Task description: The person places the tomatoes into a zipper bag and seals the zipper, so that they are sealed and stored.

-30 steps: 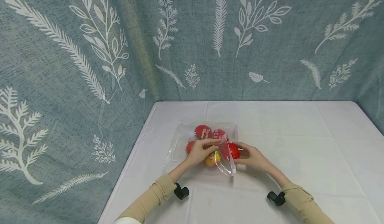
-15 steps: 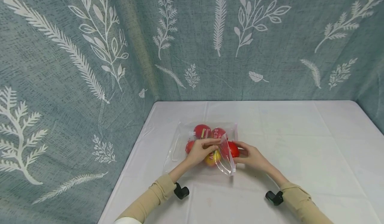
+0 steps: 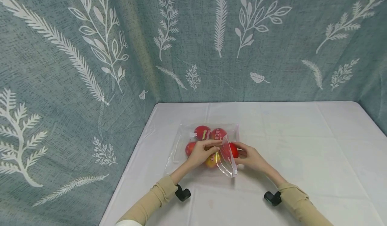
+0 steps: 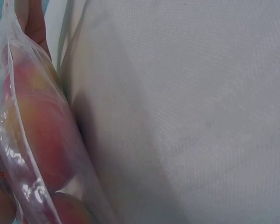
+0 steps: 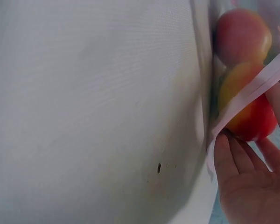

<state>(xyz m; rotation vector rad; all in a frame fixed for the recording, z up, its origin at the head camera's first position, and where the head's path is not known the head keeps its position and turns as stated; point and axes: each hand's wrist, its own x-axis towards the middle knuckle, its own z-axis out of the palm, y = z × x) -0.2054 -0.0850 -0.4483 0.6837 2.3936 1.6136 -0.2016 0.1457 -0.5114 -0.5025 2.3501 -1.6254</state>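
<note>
A clear zip bag [image 3: 175,158] lies on the table with several red and yellow fruits inside, apple-like in look. My left hand [image 3: 201,153] pinches the upper edge of the bag's mouth and holds it raised. At that mouth, my right hand [image 3: 253,157] grips a red-and-yellow apple [image 5: 261,123], which sits mostly inside the bag. In the right wrist view, the bag's pale edge crosses over this apple, and a second fruit [image 5: 242,37] lies beside it. Through the plastic in the left wrist view shows another fruit [image 4: 49,144], blurred.
A white cloth covers the table [image 3: 302,145]. Patterned blue-green curtains [image 3: 193,44] hang behind it and on the left. Small dark specks [image 5: 159,167] mark the cloth near my right hand.
My right hand has moved slightly left, taking the apple deeper into the bag. The fruits inside have shifted a little left. My left hand has stayed in place.
</note>
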